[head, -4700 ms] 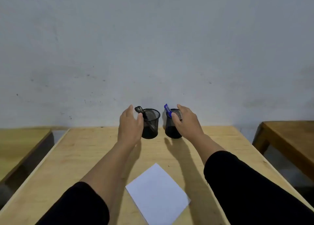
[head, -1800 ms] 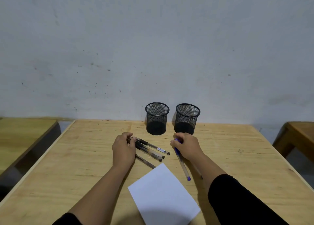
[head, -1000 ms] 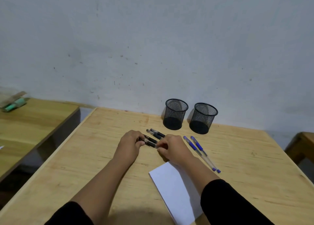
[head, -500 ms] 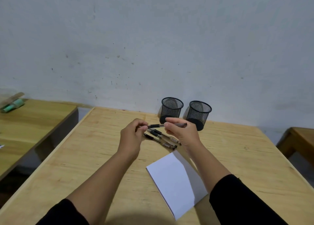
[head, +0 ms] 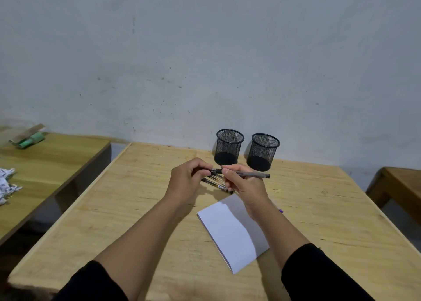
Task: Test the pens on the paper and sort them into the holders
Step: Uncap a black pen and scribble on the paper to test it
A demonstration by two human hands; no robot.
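Here, black pen [head: 241, 173] level, tip rightward, left hand [head: 185, 182] and right hand [head: 245, 184] pinching it

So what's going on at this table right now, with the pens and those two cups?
A person holds one black pen level above the wooden table, left hand at one end, right hand around the middle. More pens lie beneath the hands. The white paper looks unmarked, and both mesh holders look empty, so sorting hasn't begun.
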